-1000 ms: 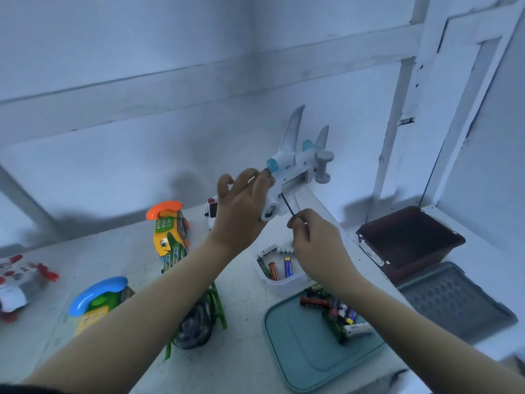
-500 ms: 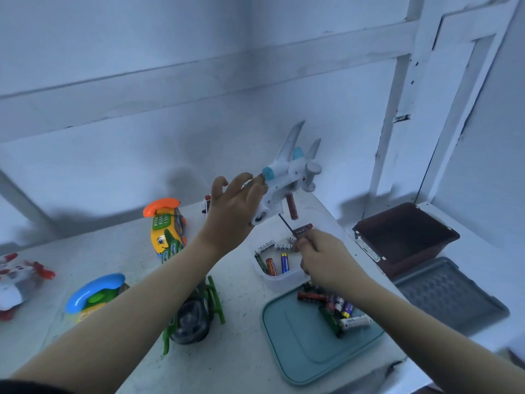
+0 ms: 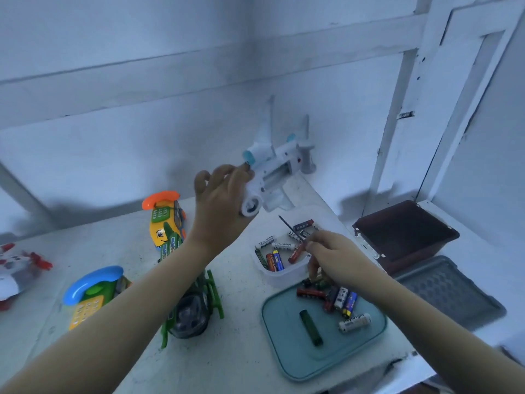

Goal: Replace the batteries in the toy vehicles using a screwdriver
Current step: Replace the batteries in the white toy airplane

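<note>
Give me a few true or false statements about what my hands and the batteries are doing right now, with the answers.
1. The left hand holds the white toy plane up off the table. True.
2. The screwdriver has its tip in the plane. False: the right hand holds it below the plane, clear of it, over the clear tub of batteries.
3. Loose batteries lie on the teal tray. True.
4. The green toy is gripped in the right hand. False: it lies on the table, under the left forearm.
</note>
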